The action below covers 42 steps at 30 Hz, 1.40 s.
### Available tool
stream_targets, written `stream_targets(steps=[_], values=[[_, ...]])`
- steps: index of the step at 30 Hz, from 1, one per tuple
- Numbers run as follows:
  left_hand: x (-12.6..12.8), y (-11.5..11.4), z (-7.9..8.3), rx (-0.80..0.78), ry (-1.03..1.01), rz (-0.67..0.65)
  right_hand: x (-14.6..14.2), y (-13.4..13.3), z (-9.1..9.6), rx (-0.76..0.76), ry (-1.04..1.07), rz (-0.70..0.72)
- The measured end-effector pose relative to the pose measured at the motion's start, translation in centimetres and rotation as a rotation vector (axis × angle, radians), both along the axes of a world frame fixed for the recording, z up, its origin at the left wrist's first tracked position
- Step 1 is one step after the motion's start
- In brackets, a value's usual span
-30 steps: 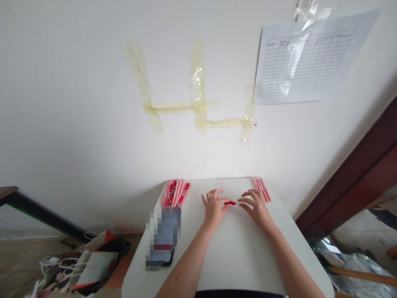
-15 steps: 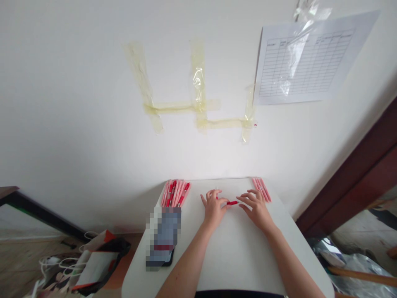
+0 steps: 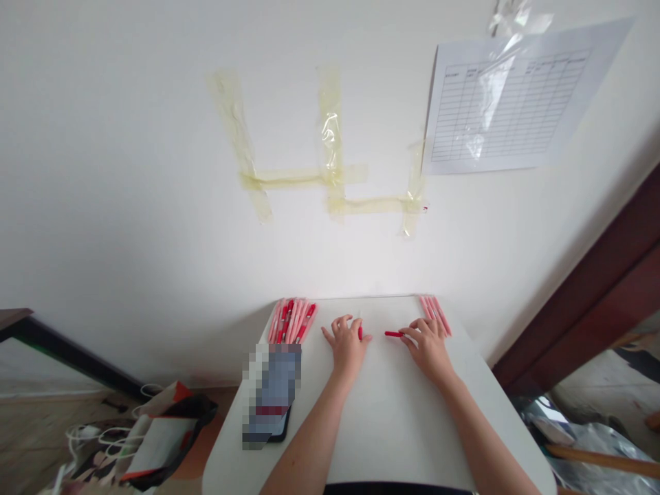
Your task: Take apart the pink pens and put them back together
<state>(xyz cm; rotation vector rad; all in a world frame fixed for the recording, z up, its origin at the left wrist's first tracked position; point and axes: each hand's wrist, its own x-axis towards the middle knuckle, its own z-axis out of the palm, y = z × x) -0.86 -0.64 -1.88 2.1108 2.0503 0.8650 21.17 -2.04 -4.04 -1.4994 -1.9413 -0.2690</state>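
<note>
Nothing in the room could truly be read. The sheet (image 3: 510, 103) taped to the wall carried a printed grid with a row of headings, too small and glared over by plastic to make out. The phone (image 3: 271, 395) on the counter (image 3: 392, 426) was blurred. The pink pens (image 3: 291, 321), the red stub (image 3: 359, 333) in the left hand (image 3: 346, 349) and the red piece (image 3: 392, 334) in the right hand (image 3: 427, 347) showed no legible marks.

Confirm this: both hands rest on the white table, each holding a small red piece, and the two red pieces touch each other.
Wrong on one point: the pieces do not touch. The head view shows bare white table between the left red piece, in the left hand, and the right red piece, in the right hand. The rest holds.
</note>
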Motion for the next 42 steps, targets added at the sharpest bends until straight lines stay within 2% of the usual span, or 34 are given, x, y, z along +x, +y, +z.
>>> stream_targets(steps=[6,11,16,20,24,27,31,33,38,42], values=[[0.0,-0.2,0.2,0.004,0.023,0.089,-0.1,0.0,0.3,-0.076,0.063,-0.015],[0.0,-0.2,0.3,0.016,0.029,0.104,-0.4,0.4,1.3,-0.161,0.147,-0.029],[-0.1,-0.1,0.2,0.039,0.0,0.084,-0.6,1.2,2.9,-0.307,0.277,-0.084],[-0.1,-0.1,0.2,0.059,-0.018,0.057,-0.5,1.9,4.1,-0.479,0.399,-0.071],[-0.1,0.0,0.2,0.062,-0.023,0.047,-0.7,2.6,4.2,-0.601,0.516,-0.067],[-0.1,0.0,0.1,0.034,-0.011,0.049,-1.3,3.0,3.0,-0.56,0.529,-0.091],[0.0,-0.4,0.3,-0.004,0.026,0.053,-2.5,3.3,0.8,-0.275,0.459,-0.069],[0.2,-0.8,0.6,0.019,0.044,0.047,-3.0,3.3,0.0,-0.201,0.433,-0.072],[1.0,-1.4,1.1,0.082,0.102,-0.076,-3.1,3.4,-0.5,-0.156,0.408,-0.06],[0.9,-1.1,0.6,0.018,0.075,-0.05,-2.6,3.5,-0.6,-0.175,0.457,-0.036]])
